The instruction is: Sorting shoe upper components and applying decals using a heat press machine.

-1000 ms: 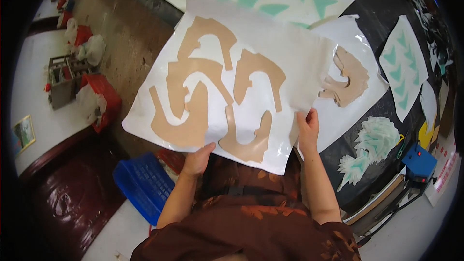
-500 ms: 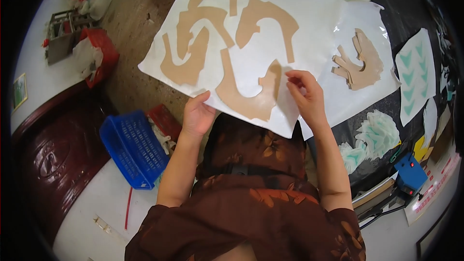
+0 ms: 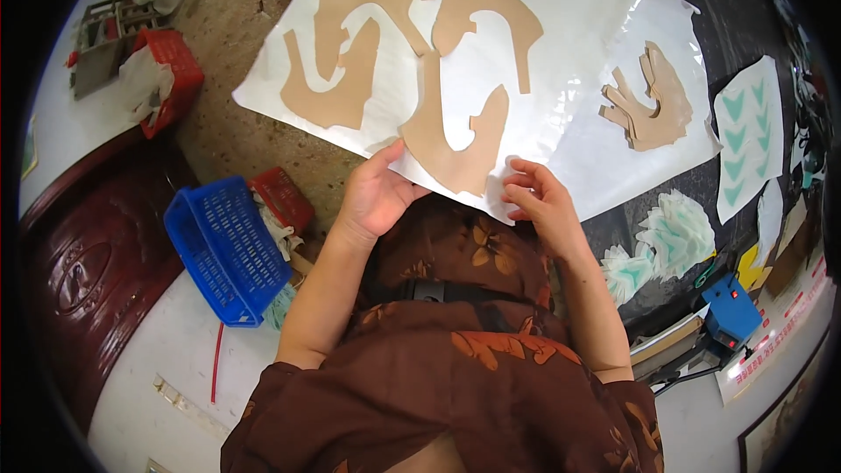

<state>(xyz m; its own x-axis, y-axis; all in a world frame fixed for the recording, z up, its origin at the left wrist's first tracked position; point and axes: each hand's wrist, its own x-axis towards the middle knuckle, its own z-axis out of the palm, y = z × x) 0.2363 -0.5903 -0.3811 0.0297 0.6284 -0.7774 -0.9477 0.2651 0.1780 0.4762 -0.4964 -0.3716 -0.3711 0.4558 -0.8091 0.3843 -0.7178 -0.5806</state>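
Note:
A large white sheet (image 3: pixel 561 61) carries several curved tan cut-out pieces. The nearest tan piece (image 3: pixel 455 158), shaped like a hook, lies at the sheet's near edge. My left hand (image 3: pixel 377 193) grips that edge, thumb on top and fingers partly hidden below it. My right hand (image 3: pixel 539 201) is at the near right corner, beside the tan piece, with fingers bent but apart and nothing visible in them. Other tan pieces (image 3: pixel 486 22) lie farther up the sheet.
Stacked tan pieces (image 3: pixel 661 109) lie to the right on white backing. Beyond are a sheet with green arrow shapes (image 3: pixel 745 136), a heap of white-green pieces (image 3: pixel 674 236) and a blue device (image 3: pixel 734 307). At left stand a blue basket (image 3: pixel 232 250) and a red basket (image 3: pixel 171 79).
My right hand has moved down and slightly left, from above the sheet to its near corner. My left hand has shifted up and right along the edge. The whole view has shifted a little.

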